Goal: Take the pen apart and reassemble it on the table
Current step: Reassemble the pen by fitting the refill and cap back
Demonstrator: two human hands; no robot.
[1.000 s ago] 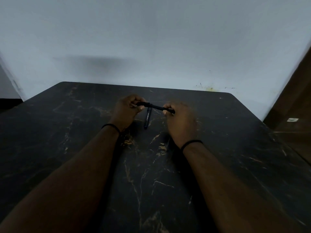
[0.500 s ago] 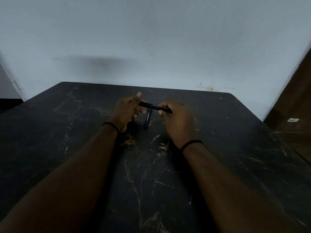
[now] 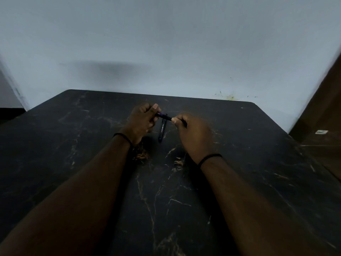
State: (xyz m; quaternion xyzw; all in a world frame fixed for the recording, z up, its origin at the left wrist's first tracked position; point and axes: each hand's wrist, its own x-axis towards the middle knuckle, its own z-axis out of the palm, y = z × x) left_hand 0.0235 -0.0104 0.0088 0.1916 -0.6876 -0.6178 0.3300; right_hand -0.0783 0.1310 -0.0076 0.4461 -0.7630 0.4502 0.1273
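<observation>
Two hands over a dark marbled table (image 3: 258,163), just above centre. Left hand (image 3: 142,121) curled round one end of a thin dark pen part (image 3: 166,117), thumb up; right hand (image 3: 191,133) pinching the other end, toward 3 o'clock. Second dark pen piece (image 3: 162,131) flat on the table beneath, pointing toward 6 o'clock. Black band (image 3: 121,136) on left wrist, another (image 3: 209,158) on right. Pale wall (image 3: 166,43) at 12 o'clock.
</observation>
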